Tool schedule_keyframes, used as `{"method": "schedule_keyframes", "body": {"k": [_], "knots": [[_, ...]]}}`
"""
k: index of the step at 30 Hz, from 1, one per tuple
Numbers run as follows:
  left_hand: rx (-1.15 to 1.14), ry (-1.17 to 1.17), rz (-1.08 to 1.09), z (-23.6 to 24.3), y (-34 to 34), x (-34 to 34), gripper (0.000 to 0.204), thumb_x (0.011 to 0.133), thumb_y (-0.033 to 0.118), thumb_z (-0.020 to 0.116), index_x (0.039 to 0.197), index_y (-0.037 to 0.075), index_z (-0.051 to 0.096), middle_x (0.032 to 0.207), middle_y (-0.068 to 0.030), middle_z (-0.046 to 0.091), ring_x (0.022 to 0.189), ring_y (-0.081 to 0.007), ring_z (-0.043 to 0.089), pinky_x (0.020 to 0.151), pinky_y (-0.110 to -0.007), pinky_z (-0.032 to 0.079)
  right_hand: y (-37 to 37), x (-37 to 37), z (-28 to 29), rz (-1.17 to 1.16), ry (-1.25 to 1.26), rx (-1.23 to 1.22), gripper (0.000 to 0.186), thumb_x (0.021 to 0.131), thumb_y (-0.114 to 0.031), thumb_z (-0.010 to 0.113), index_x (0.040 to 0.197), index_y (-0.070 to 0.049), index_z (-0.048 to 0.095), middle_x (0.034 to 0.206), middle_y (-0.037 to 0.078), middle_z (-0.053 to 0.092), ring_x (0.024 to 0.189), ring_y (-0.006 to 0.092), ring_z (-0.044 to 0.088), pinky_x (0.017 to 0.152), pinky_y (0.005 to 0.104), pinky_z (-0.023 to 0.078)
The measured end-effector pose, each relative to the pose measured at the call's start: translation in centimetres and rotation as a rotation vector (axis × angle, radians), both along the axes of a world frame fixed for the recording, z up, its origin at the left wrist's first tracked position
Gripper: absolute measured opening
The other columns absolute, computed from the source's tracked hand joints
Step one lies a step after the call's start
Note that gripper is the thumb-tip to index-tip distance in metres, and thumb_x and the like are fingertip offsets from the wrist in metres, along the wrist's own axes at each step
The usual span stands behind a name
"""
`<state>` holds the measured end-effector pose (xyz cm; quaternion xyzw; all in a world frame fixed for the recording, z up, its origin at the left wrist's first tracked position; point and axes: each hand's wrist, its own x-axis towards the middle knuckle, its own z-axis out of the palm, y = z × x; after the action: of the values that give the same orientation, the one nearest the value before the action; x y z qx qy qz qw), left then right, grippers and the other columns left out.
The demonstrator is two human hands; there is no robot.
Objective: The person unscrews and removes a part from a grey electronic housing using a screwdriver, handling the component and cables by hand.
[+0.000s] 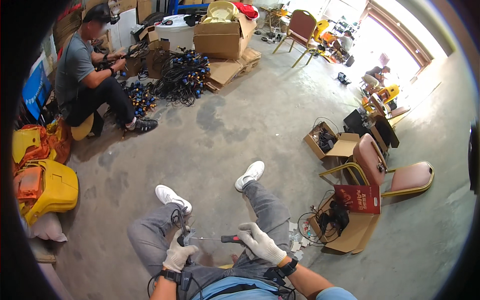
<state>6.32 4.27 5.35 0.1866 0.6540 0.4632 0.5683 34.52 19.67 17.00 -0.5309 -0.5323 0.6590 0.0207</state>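
Note:
Both my hands wear white knit gloves and work above my lap. My right hand is closed round the handle of a screwdriver, which is black and red. Its thin metal shaft points left, and the tip reaches a small dark part in my left hand. That hand's fingers are wrapped round the part, and a black cable runs up from it over my knee. What kind of part it is, I cannot make out. Whether the tip sits in a screw is too small to tell.
An open carton with black cables and a red box lies right of my leg, beside tan chairs. Farther off is another cable carton. At left are yellow plastic shells, a seated co-worker and a cable heap.

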Motion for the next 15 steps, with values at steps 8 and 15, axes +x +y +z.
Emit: {"method": "schedule_keyframes", "body": {"k": [8,15], "knots": [[0.028,0.018,0.011,-2.0,-0.3,0.0,0.087,0.071,0.006,0.091,0.152,0.006,0.059,0.135,-0.0062,0.070,0.121,-0.0193,0.065,0.106,-0.033,0.054,0.7,1.6,-2.2,0.293,0.094,0.451,0.053,0.102,-0.022,0.077,0.147,-0.003,0.056,0.137,0.022,0.068,0.117,0.0284,0.073,0.103,0.0396,0.058],[-0.047,0.040,0.007,0.9,1.0,0.2,0.087,0.072,0.011,0.091,0.152,0.005,0.058,0.131,-0.0053,0.069,0.114,-0.0180,0.064,0.099,-0.032,0.054,1.0,0.4,0.3,0.115,-0.030,0.119,0.048,0.104,-0.019,0.076,0.145,-0.002,0.058,0.128,0.020,0.074,0.118,0.0283,0.074,0.103,0.0421,0.058]]}}
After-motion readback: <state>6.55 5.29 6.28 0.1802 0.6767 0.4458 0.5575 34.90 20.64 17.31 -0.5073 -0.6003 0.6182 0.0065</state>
